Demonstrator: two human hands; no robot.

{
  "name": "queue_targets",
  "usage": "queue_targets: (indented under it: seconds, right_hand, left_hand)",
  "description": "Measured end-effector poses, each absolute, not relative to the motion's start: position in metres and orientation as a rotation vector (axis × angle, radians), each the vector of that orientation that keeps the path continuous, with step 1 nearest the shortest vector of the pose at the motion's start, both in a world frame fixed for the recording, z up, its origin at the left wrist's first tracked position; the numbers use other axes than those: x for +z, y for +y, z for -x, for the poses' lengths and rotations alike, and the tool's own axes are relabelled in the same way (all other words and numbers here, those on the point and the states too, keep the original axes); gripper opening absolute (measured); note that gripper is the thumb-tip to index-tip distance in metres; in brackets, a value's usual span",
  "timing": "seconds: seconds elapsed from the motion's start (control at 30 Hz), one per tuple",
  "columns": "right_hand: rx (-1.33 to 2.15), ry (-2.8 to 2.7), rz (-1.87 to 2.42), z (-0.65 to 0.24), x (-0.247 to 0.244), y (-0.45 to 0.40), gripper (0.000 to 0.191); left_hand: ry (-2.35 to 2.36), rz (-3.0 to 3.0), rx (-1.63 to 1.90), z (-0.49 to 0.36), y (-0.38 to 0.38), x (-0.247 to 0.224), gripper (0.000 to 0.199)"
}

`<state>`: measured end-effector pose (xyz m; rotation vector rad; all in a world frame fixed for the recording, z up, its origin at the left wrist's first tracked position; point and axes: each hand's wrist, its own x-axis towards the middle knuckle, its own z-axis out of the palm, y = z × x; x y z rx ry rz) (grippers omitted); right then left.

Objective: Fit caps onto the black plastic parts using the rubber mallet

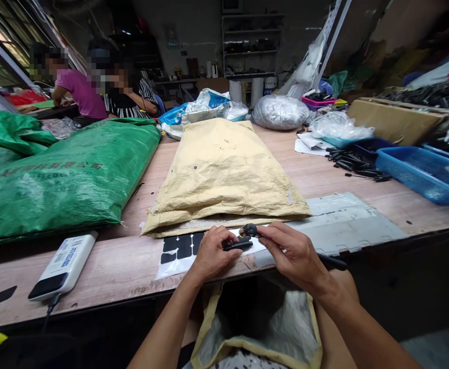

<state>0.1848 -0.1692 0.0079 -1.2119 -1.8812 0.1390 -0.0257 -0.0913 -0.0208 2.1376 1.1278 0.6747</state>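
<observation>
My left hand (215, 251) is closed around a short black rod-shaped piece (238, 245), held low over the table's front edge. Just to the right, my right hand (291, 251) pinches a small black part with a rounded end (250, 230). The two pieces are very close together; whether they touch I cannot tell. Beneath my left hand lies a white sheet with black rounded patches (178, 247), partly covered by a stuffed tan sack (228, 169). Another dark handle-like piece (332, 262) shows at the table edge beside my right wrist. An open bag with a tan rim (257, 344) sits below, at my lap.
A full green sack (63, 174) lies left, with a white power bank (63, 266) and its cable in front. To the right are a grey sheet (355, 220), loose black parts (357, 163) and a blue tray (426, 174). Two people (80, 92) sit at far left.
</observation>
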Motion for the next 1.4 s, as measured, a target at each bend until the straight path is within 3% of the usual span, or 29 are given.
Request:
queue_targets:
  seconds: [0.23, 0.73, 1.0, 1.4]
  right_hand:
    - [0.153, -1.980, 1.423, -0.177, -0.006, -0.171, 0.028]
    - [0.162, -1.778, 1.389, -0.218, -0.014, -0.164, 0.025]
    - [0.012, -1.996, 1.428, -0.271, -0.030, -0.159, 0.020]
    - [-0.084, -2.038, 1.406, -0.272, -0.040, -0.159, 0.021]
  left_hand:
    - [1.123, -2.149, 0.679, 0.027, -0.091, -0.023, 0.013]
    - [1.063, -2.117, 0.681, 0.029, -0.090, -0.020, 0.008]
    - [1.032, -2.117, 0.667, 0.033, -0.088, -0.022, 0.017]
    - [1.046, -2.150, 0.614, 0.031, -0.090, -0.019, 0.025]
